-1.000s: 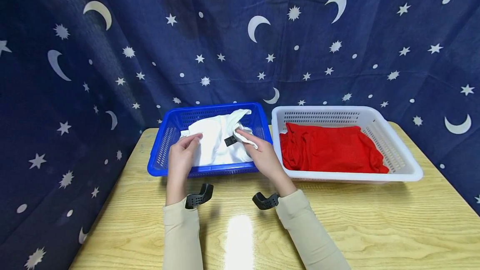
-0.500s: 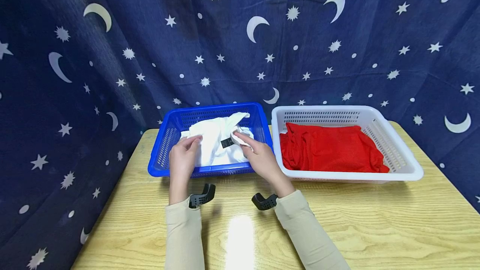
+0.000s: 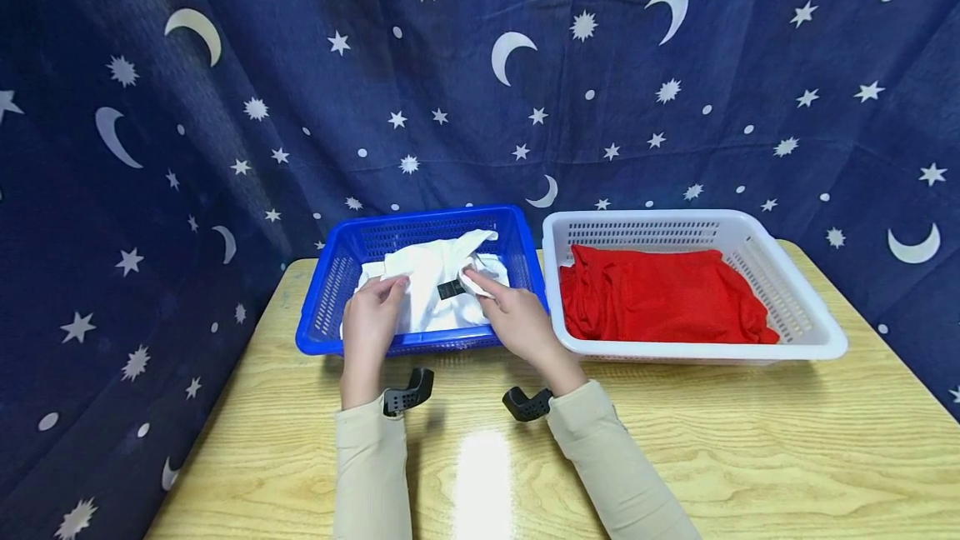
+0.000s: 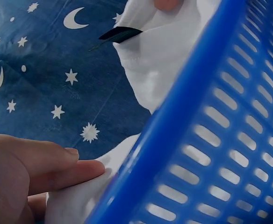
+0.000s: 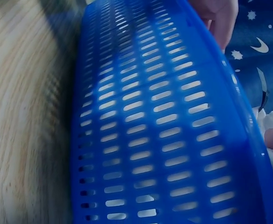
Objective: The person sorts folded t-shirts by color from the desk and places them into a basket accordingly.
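A white garment (image 3: 423, 269) lies bunched in the blue basket (image 3: 321, 347), and a small black label (image 3: 450, 289) sticks out from it. At the left, my left hand (image 3: 369, 319) pinches the cloth between thumb and fingers over the front rim; the left wrist view also has this hand (image 4: 38, 168) on the white cloth. My right hand (image 3: 521, 319) grips a fold of the garment beside the label, at the basket's right. In the right wrist view the perforated basket wall (image 5: 146, 121) covers much of the scene, with only a fingertip and some white cloth at the edge.
Immediately to the right stands a white basket (image 3: 697, 352) with red folded cloth (image 3: 667, 294) in it. Both baskets rest on a wooden table (image 3: 480, 440). A dark blue curtain (image 3: 450, 90) with moons and stars hangs behind and at the sides.
My right hand has moved slightly left and lowered its fold of the garment, and the label has shifted left. My left hand has moved a little right and down.
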`<act>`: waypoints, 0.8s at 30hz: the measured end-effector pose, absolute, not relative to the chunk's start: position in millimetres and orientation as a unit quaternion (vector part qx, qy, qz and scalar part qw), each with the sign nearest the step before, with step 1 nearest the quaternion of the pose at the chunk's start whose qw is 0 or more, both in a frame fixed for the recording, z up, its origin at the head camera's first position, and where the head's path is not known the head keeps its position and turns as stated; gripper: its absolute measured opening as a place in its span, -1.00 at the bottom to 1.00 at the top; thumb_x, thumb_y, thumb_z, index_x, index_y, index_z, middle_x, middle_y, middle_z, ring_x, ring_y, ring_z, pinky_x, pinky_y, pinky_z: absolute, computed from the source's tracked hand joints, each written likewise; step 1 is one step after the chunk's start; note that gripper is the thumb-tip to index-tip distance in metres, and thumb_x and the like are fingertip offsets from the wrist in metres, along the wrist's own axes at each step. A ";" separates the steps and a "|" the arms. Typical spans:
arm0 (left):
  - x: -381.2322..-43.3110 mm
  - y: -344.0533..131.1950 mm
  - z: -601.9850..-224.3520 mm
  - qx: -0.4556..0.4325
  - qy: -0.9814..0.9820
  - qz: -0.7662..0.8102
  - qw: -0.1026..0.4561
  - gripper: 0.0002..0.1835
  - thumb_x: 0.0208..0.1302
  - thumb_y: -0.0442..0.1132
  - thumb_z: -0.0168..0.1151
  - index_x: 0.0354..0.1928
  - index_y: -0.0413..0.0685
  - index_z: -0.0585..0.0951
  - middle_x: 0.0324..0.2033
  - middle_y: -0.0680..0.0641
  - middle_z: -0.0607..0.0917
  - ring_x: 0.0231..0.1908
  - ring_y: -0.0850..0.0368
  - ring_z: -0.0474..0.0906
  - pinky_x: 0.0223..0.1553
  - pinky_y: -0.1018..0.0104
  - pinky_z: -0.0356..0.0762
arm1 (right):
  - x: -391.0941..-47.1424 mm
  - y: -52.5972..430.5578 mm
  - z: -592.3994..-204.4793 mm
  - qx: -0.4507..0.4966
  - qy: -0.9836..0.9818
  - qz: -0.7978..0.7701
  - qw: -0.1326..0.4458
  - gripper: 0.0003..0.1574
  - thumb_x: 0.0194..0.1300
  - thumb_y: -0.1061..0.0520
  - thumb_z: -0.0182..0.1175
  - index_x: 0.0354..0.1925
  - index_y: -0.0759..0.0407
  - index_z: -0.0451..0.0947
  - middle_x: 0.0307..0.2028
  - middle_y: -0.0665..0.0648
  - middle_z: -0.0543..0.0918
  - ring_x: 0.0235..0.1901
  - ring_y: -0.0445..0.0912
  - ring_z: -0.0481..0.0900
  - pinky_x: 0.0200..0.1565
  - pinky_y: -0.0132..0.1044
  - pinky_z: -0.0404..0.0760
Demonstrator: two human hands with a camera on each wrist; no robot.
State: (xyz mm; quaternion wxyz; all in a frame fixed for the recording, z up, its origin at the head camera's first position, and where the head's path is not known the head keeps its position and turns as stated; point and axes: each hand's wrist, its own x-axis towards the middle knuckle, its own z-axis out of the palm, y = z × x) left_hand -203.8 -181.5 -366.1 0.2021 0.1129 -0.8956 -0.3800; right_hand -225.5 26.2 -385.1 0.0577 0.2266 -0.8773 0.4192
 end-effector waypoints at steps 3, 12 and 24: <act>-203.8 -181.8 -366.4 0.109 -0.901 -0.370 0.196 -0.68 0.21 0.01 0.08 -0.18 0.01 0.67 -0.14 0.01 0.62 -0.04 -0.01 0.47 -0.04 0.08 0.34 | -224.1 25.2 -385.1 0.237 -0.886 0.391 0.074 -0.45 0.31 0.07 -0.04 0.23 -0.34 0.23 -0.79 -0.04 0.23 -0.83 -0.22 0.04 -0.74 -0.34 0.12; -202.3 -180.5 -364.2 0.107 -0.910 -0.362 0.174 -0.65 0.24 -0.01 0.02 -0.06 0.00 0.61 0.04 -0.12 0.51 0.08 -0.08 0.36 0.07 0.03 0.24 | -222.6 23.1 -383.9 0.226 -0.901 0.351 0.116 -0.46 0.30 -0.04 -0.05 0.25 -0.30 0.21 -0.61 -0.02 0.48 -0.75 -0.18 0.11 -0.58 -0.30 0.26; -203.1 -179.7 -364.3 0.112 -0.906 -0.365 0.180 -0.54 0.28 0.06 -0.07 0.03 -0.08 0.54 0.17 -0.06 0.39 0.17 -0.06 0.27 0.14 0.04 0.17 | -221.5 20.1 -383.5 0.218 -0.917 0.313 0.117 -0.48 0.29 -0.09 -0.05 0.22 -0.27 0.27 0.12 -0.04 0.43 0.05 -0.06 0.43 -0.02 -0.06 0.43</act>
